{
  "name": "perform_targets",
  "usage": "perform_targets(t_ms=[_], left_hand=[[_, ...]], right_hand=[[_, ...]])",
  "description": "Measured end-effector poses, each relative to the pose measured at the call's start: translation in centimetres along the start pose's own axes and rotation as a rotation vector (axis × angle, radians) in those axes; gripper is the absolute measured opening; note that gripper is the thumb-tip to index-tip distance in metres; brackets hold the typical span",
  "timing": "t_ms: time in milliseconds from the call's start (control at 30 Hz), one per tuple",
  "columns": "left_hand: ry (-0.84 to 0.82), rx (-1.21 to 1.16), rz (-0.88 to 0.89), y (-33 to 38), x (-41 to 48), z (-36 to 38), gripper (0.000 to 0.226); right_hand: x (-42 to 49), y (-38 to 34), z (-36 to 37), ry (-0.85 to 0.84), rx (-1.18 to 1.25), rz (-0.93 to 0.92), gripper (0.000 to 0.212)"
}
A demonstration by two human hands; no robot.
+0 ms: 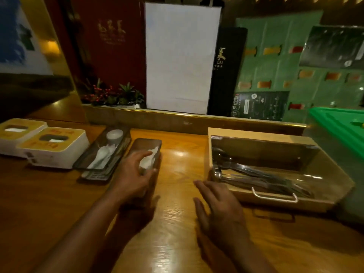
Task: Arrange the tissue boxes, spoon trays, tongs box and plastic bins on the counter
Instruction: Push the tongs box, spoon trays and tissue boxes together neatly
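Nearest the near edge of the wooden tabletop (177,223): right hand (218,209), palm down, fingers spread, grip wide and holding nothing, hovering or resting just short of the tongs box (323,186), contact with the wood not discernible. Left hand (134,178) reached forward over the near end of a dark spoon tray (147,148), fingers curled about its sides, grip narrow on the tray, thumb at its right rim; white spoons (146,161) or wrappers inside it, blurred. Just left of that, second spoon tray (104,152), clear-walled, angled toward the far-left, with white plastic spoons (102,155) and a small white cup (114,134) at its far end; seemed to sit on a dark slotted base, partly hidden. Further left, near the left edge, two tissue boxes (55,148), white with tan tops and oval slots, side by side and touching, the nearer one just beside the clear tray. Toward the right edge, tongs box of pale wood with a clear lid and a metal handle (275,196) on its near side, metal tongs (254,176) lying within. At the far right corner, green plastic bin (338,127), cut off by the frame. Along the far edge, a raised ledge with a white board (181,58) and a small plant (112,95).
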State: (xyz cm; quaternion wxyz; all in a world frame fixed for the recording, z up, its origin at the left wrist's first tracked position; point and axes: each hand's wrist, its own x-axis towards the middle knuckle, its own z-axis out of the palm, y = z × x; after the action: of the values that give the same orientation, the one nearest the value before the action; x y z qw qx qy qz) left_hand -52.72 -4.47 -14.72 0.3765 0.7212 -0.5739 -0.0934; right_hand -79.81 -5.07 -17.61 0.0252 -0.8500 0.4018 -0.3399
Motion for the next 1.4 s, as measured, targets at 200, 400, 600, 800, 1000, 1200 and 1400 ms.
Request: perform_targets(t_ms=[200, 400, 600, 800, 1000, 1200, 1400], left_hand=[[-0.077, -0.031, -0.025, -8.0, 1.0, -3.6, 0.063], [-0.227, -0.340, -0.108, -10.2, 0.4, -3.6, 0.066], [-0.374, -0.618, -0.110, -10.4, 0.6, -1.9, 0.070], [-0.543, -0.749, -0.064, -8.3, 0.7, 0.8, 0.080], [-0.589, -0.726, -0.045, -5.1, 1.4, 4.2, 0.089], [-0.603, -0.731, -0.052, -3.0, 2.5, 6.2, 0.087], [-0.590, -0.827, -0.161, -1.9, 3.2, 7.6, 0.079]], right_hand=[[4.3, -9.1, 9.4, -0.356, 0.169, 0.126, 0.089], [4.0, -11.5, 12.6, -0.308, 0.005, 0.170, 0.078], [3.2, -11.8, 11.8, -0.307, -0.124, 0.218, 0.069], [1.3, -9.9, 9.0, -0.265, -0.270, 0.346, 0.066], [-0.1, -7.3, 6.1, -0.157, -0.393, 0.405, 0.049], [0.4, -5.2, 5.0, -0.156, -0.464, 0.383, 0.047], [1.2, -4.1, 4.3, -0.172, -0.474, 0.381, 0.054]])
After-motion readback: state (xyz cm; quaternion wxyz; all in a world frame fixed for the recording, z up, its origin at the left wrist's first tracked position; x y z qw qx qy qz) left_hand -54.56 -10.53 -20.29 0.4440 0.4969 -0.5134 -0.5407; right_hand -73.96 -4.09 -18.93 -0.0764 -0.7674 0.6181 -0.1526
